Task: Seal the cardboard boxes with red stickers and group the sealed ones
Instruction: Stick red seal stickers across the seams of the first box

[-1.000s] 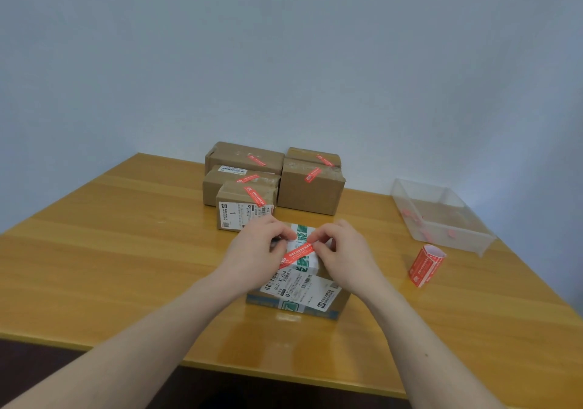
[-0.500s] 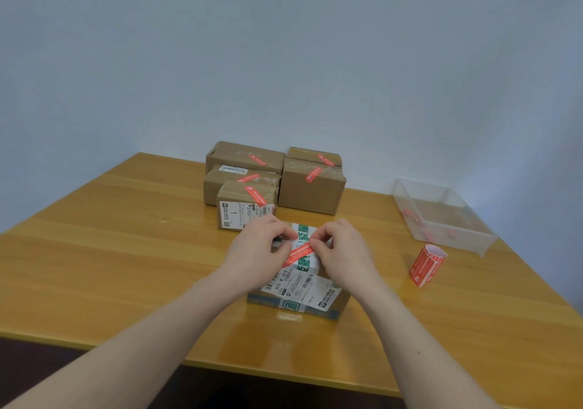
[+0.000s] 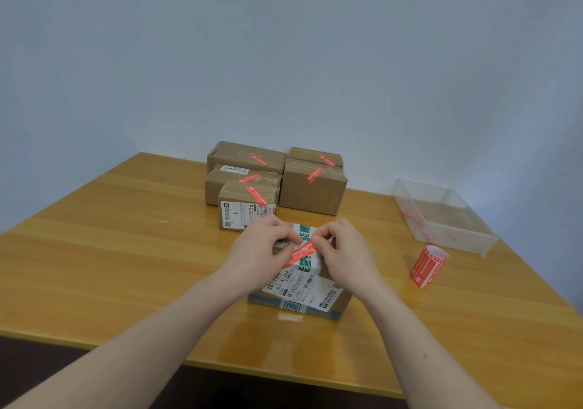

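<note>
Head view: left hand (image 3: pixel 262 247) and right hand (image 3: pixel 344 251) each pinch an end of the red sticker (image 3: pixel 299 253) on the near box (image 3: pixel 299 285), as a second ago; it barely moved, so sealing continues, sealed boxes (image 3: pixel 274 181) grouped behind

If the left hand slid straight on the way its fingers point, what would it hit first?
Probably the right hand: the left hand points rightward across the box top, fingertips nearly meeting over the red sticker.

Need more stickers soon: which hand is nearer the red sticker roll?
Right. The right hand sits on the box, closer to the red sticker roll; the left hand is farther.
</note>
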